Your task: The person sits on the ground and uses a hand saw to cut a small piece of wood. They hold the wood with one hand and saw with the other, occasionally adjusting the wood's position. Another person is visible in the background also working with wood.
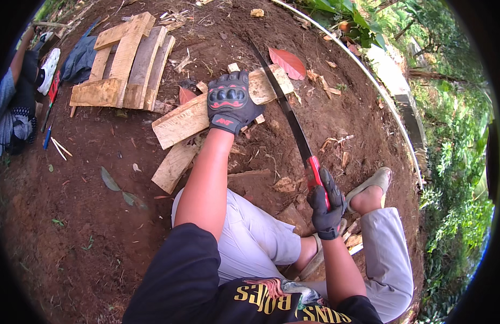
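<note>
My left hand (228,100), in a black glove with pink trim and hard knuckle guards, is closed over a pale wooden board (180,123) and presses on it from above. Under that board another wooden piece (177,166) sticks out toward me. My right hand (326,208), gloved too, grips the red handle of a hand saw (291,116). The long dark blade slants up and away to the left. It crosses the board near its right end, to the right of my left hand. Whether the teeth have cut into the wood I cannot tell.
A slatted wooden frame (126,59) lies at the far left. Another person (18,105) sits beyond it, near a red and blue long tool (53,97). A red leaf (288,63) and wood scraps litter the soil. A pale curved edge (369,67) borders green plants.
</note>
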`<control>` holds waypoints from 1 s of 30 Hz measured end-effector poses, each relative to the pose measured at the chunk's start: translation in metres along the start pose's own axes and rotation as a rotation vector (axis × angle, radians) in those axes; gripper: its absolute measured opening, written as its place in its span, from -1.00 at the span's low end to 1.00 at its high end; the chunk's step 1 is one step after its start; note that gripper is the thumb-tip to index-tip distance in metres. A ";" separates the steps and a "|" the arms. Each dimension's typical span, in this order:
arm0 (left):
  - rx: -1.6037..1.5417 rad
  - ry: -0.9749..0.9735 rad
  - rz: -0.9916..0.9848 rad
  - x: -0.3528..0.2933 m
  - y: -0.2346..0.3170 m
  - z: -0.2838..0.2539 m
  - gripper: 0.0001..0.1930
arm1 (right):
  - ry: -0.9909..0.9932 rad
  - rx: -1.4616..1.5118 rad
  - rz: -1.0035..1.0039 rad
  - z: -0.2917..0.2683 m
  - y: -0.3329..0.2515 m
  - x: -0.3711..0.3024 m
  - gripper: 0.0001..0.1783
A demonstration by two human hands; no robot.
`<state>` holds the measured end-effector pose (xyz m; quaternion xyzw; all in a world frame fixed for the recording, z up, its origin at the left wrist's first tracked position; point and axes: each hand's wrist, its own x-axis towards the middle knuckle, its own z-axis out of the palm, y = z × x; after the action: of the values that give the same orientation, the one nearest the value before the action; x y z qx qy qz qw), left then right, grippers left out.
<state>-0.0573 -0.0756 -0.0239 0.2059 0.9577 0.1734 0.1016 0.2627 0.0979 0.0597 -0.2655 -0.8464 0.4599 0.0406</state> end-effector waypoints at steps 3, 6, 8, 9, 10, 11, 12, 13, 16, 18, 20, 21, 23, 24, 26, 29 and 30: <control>0.007 0.043 0.023 -0.002 0.001 0.001 -0.14 | 0.032 -0.052 -0.033 -0.001 -0.021 0.000 -0.54; -0.003 0.098 0.046 -0.003 -0.001 0.007 -0.16 | 0.060 0.024 -0.054 0.031 -0.019 0.037 -0.55; -0.012 0.073 0.045 -0.001 -0.001 0.007 -0.18 | 0.115 -0.046 -0.224 0.064 -0.019 0.088 -0.55; -0.018 0.063 0.047 -0.001 0.000 0.004 -0.19 | 0.169 -0.077 -0.336 0.077 -0.027 0.113 -0.55; -0.004 0.079 0.051 -0.002 0.003 0.004 -0.22 | 0.155 -0.021 -0.297 0.079 -0.032 0.131 -0.54; -0.012 0.077 0.043 -0.001 0.004 0.002 -0.23 | 0.134 0.040 -0.257 0.081 -0.040 0.145 -0.54; -0.022 0.072 0.028 -0.002 0.005 0.000 -0.23 | 0.108 0.099 -0.216 0.081 -0.046 0.150 -0.54; -0.034 0.067 0.017 -0.003 0.006 -0.001 -0.23 | 0.082 0.159 -0.134 0.081 -0.042 0.143 -0.54; -0.004 0.054 0.032 -0.001 0.007 0.001 -0.20 | 0.157 -0.040 -0.395 0.076 -0.006 0.122 -0.54; 0.013 0.023 0.022 -0.002 0.001 -0.005 -0.20 | 0.087 -0.057 -0.302 0.068 0.006 0.095 -0.53; -0.001 0.044 0.040 -0.002 -0.002 0.002 -0.20 | 0.040 -0.071 -0.203 0.047 0.015 0.056 -0.52; -0.005 0.060 0.039 -0.002 -0.003 0.003 -0.20 | 0.017 -0.060 -0.162 0.033 0.020 0.037 -0.51; 0.007 0.061 0.033 -0.002 -0.001 0.002 -0.19 | 0.011 -0.027 -0.115 0.024 0.022 0.028 -0.50; 0.007 0.080 0.041 -0.002 -0.002 0.003 -0.18 | 0.031 -0.007 -0.111 0.025 0.016 0.027 -0.49; 0.005 0.095 0.054 -0.004 -0.002 0.006 -0.16 | 0.068 -0.002 -0.128 0.037 0.002 0.038 -0.49; -0.007 0.062 0.039 -0.001 0.002 0.001 -0.13 | 0.099 0.018 -0.147 0.069 -0.013 0.091 -0.52; -0.016 0.027 0.011 0.000 0.005 -0.005 -0.11 | 0.103 0.046 -0.151 0.079 -0.016 0.109 -0.52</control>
<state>-0.0571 -0.0723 -0.0179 0.2080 0.9564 0.1844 0.0895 0.1377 0.0844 0.0081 -0.2231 -0.8500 0.4607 0.1247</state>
